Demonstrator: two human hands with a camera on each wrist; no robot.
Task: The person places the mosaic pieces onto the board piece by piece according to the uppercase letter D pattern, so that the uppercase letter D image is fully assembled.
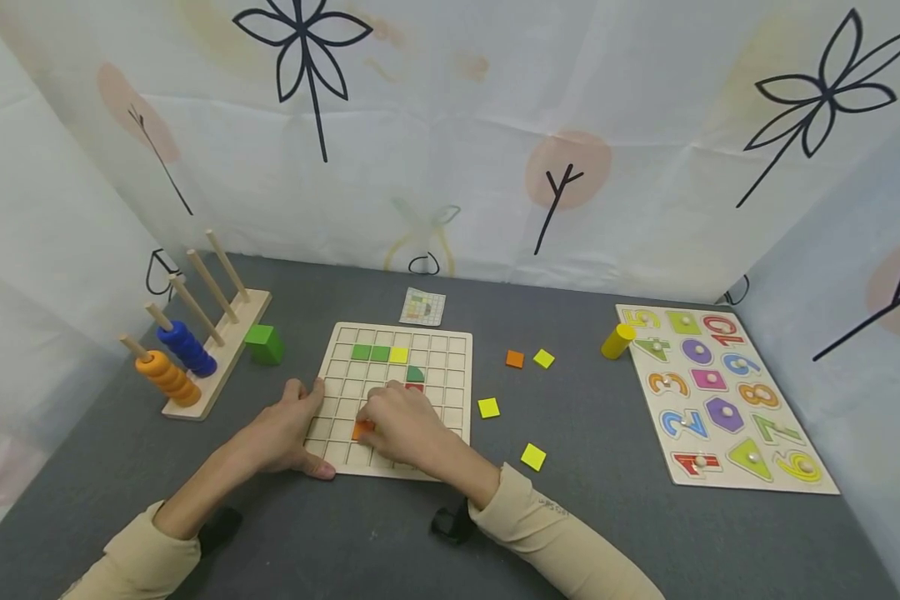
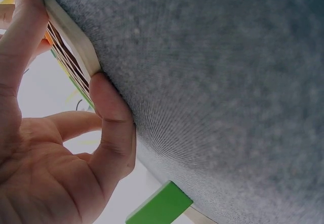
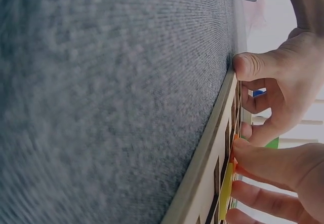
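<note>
A wooden grid board [image 1: 450, 343] lies on the dark cloth with coloured tiles in some squares. My left hand [image 1: 277, 433] holds its near left corner, the thumb at the near edge and fingers along the left side. In the left wrist view the thumb [image 2: 109, 102] presses against the board's rim [image 2: 78, 39]. My right hand [image 1: 405, 421] is over the board's middle and pinches an orange square tile [image 1: 361, 430] low over the squares. Green tiles [image 1: 371, 352], a yellow tile [image 1: 398, 355] and a green quarter-round tile [image 1: 415, 374] lie farther up; a red tile [image 1: 415, 387] is partly hidden.
Right of the board lie loose yellow tiles [image 1: 488, 407] and an orange tile [image 1: 515, 359]. A pattern card [image 1: 423, 307] lies behind it. To the left are a peg stacker [image 1: 228, 337] and a green block [image 1: 264, 344]; to the right, a yellow cylinder [image 1: 618, 342] and number puzzle [image 1: 727, 400].
</note>
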